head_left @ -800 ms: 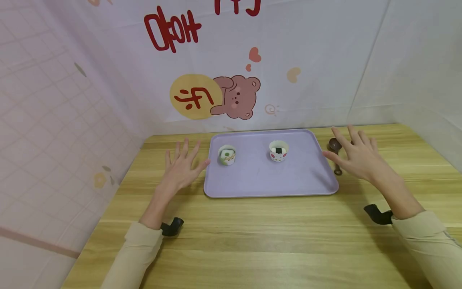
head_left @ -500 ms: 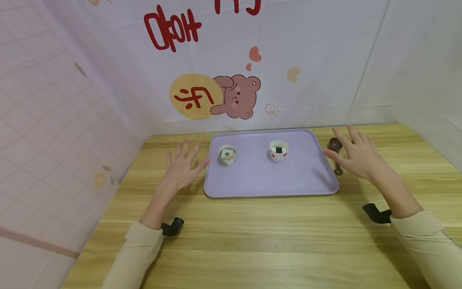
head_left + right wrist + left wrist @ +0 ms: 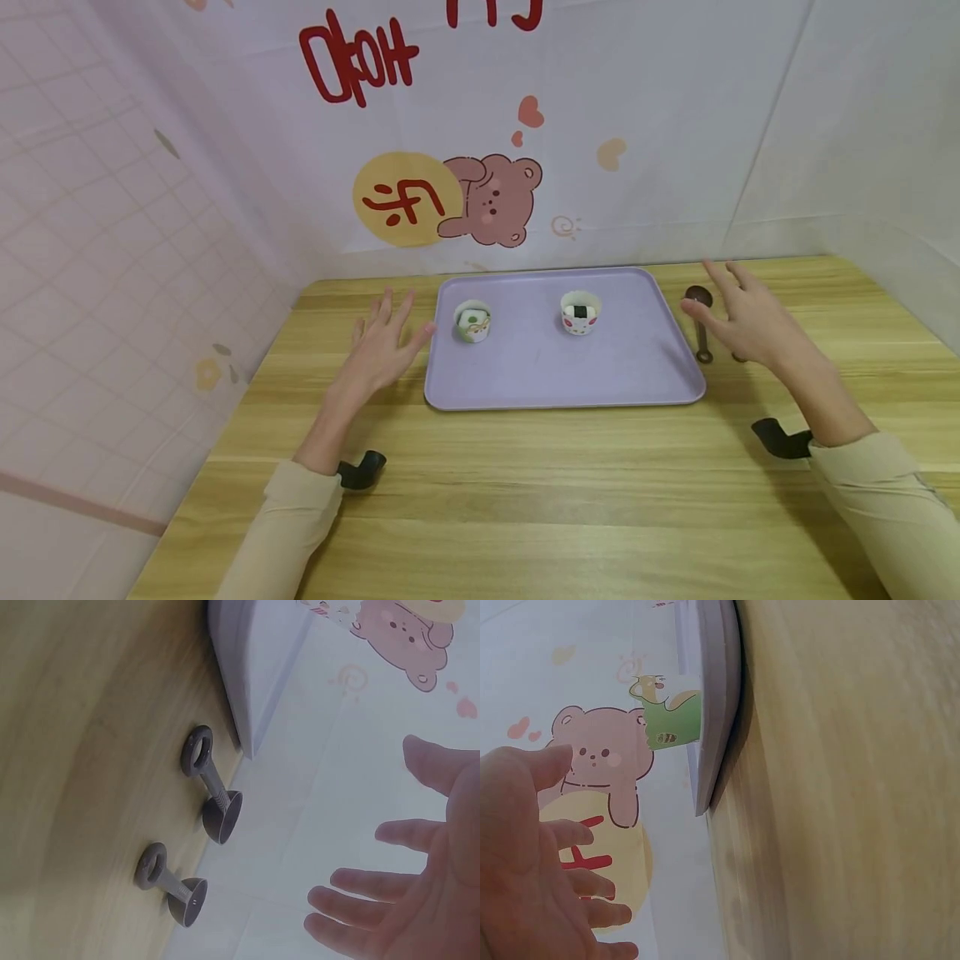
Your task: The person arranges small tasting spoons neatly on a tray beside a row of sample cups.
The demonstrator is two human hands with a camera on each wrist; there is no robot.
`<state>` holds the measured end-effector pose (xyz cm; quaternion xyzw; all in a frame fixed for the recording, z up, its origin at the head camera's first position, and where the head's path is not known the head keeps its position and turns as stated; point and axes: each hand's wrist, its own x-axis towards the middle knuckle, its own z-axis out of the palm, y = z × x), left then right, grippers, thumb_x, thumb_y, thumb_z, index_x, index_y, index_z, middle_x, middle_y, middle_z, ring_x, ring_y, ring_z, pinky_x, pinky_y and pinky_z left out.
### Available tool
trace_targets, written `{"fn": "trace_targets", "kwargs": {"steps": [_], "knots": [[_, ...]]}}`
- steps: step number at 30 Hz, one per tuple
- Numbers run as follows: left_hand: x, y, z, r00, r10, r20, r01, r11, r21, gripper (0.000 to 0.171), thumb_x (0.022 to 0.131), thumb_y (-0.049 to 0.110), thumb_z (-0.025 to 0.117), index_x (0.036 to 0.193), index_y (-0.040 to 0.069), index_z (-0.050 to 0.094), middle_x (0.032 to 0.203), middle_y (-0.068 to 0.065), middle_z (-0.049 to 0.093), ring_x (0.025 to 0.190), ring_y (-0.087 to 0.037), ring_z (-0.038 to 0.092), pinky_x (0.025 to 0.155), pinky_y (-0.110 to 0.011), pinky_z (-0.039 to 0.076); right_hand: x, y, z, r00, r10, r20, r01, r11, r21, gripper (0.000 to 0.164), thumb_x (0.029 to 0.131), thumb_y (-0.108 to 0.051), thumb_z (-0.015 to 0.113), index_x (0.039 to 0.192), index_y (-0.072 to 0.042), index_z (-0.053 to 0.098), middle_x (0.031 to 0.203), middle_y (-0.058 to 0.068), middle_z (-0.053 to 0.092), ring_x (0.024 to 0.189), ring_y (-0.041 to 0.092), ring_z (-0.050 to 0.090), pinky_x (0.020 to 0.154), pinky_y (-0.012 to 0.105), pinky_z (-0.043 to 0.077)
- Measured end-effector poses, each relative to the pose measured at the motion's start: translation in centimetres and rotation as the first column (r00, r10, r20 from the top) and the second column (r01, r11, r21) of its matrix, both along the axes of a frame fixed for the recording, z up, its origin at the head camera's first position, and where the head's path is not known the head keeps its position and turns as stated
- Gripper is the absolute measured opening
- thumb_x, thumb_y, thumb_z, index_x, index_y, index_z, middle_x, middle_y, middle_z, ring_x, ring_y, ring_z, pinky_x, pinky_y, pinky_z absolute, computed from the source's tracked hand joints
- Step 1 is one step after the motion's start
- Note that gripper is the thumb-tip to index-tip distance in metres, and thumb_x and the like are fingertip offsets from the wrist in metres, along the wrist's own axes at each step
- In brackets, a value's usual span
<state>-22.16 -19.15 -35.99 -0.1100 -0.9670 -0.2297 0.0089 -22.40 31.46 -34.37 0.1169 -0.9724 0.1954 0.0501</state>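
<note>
My left hand hovers by the left edge of a lilac tray, fingers spread and holding nothing. Over the wood to the right of the tray is my right hand, also holding nothing, its fingers loosely extended. Beneath it lie two dark brown measuring spoons; one measuring spoon shows well, the other measuring spoon is mostly hidden by the hand in the head view. On the tray stand a green-patterned paper cup with a white-and-green piece inside, and a spotted paper cup with a white piece banded in black.
The wooden table extends in front of the tray. A white cloth backdrop with a printed bear rises behind it, with more cloth at both sides. Black curved mounts are on both wrists.
My right fingers have bent slightly and drawn rightward, uncovering more of the spoons. The left hand's outer fingers have drawn in a little. Tray, cups and spoons have not moved.
</note>
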Motion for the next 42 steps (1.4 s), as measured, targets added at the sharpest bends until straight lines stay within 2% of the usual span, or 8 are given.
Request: {"fn": "trace_targets", "kwargs": {"steps": [6,11,17,24,30,37,42], "knots": [[-0.1,0.1,0.1,1.0,0.011,0.014,-0.011,0.999,0.046,0.08,0.103,0.063,0.037,0.164,0.018,0.012,0.166,-0.022,-0.004,0.152,-0.041,-0.001,0.119,-0.066,0.005,-0.3,0.3,-0.3,1.0,0.018,-0.011,-0.019,0.998,-0.053,0.08,0.106,-0.043,0.05,0.16,0.001,0.011,0.152,0.042,0.02,0.136,0.062,0.023,0.105,0.076,0.024],[-0.2,0.2,-0.1,0.999,0.023,0.032,-0.026,0.995,0.097,0.081,0.102,0.064,0.037,0.164,0.02,0.01,0.165,-0.025,-0.003,0.148,-0.051,0.012,0.113,-0.072,0.019,-0.7,0.5,-0.4,1.0,0.015,0.014,-0.014,0.997,-0.082,0.08,0.106,-0.042,0.05,0.159,0.004,0.011,0.151,0.044,0.02,0.136,0.062,0.022,0.105,0.076,0.023],[-0.3,0.4,-0.4,0.999,0.019,0.029,-0.023,0.99,0.141,0.079,0.104,0.057,0.04,0.164,0.014,0.012,0.163,-0.03,0.001,0.144,-0.056,0.016,0.112,-0.072,0.021,-0.9,0.8,-0.6,0.999,0.004,0.047,0.0,0.996,-0.091,0.081,0.106,-0.043,0.048,0.158,0.007,0.011,0.148,0.047,0.022,0.134,0.064,0.023,0.104,0.078,0.023],[-0.6,0.5,-0.6,1.0,0.019,-0.005,-0.018,0.986,0.164,0.076,0.106,0.051,0.044,0.162,0.006,0.017,0.162,-0.032,0.013,0.147,-0.051,0.017,0.115,-0.068,0.021,-1.3,1.1,-0.8,0.998,0.012,0.058,-0.005,0.994,-0.109,0.078,0.107,-0.039,0.049,0.154,0.014,0.017,0.143,0.048,0.029,0.117,0.064,0.046,0.095,0.075,0.037],[-0.9,0.7,-1.0,0.999,0.021,-0.032,-0.015,0.981,0.192,0.073,0.106,0.045,0.047,0.16,0.004,0.021,0.16,-0.029,0.024,0.145,-0.047,0.025,0.116,-0.063,0.025,-1.5,1.4,-0.9,0.997,0.016,0.073,-0.008,0.994,-0.109,0.075,0.107,-0.034,0.05,0.15,0.018,0.019,0.134,0.05,0.038,0.114,0.064,0.048,0.091,0.073,0.041],[-0.9,1.0,-1.1,0.999,0.043,-0.011,-0.039,0.973,0.228,0.07,0.106,0.041,0.049,0.16,0.005,0.023,0.156,-0.028,0.03,0.13,-0.044,0.048,0.107,-0.058,0.042,-1.7,1.4,-1.0,0.995,0.0,0.102,0.009,0.996,-0.093,0.073,0.107,-0.033,0.05,0.146,0.023,0.022,0.124,0.048,0.048,0.11,0.06,0.052,0.092,0.071,0.041],[-1.0,1.2,-1.1,0.999,0.042,0.001,-0.041,0.967,0.252,0.069,0.107,0.037,0.05,0.16,0.003,0.022,0.153,-0.028,0.034,0.125,-0.042,0.05,0.104,-0.057,0.045,-2.1,1.4,-1.0,0.989,-0.012,0.146,0.023,0.997,-0.074,0.075,0.106,-0.034,0.05,0.144,0.025,0.023,0.119,0.046,0.053,0.108,0.059,0.054,0.092,0.07,0.042]]}}
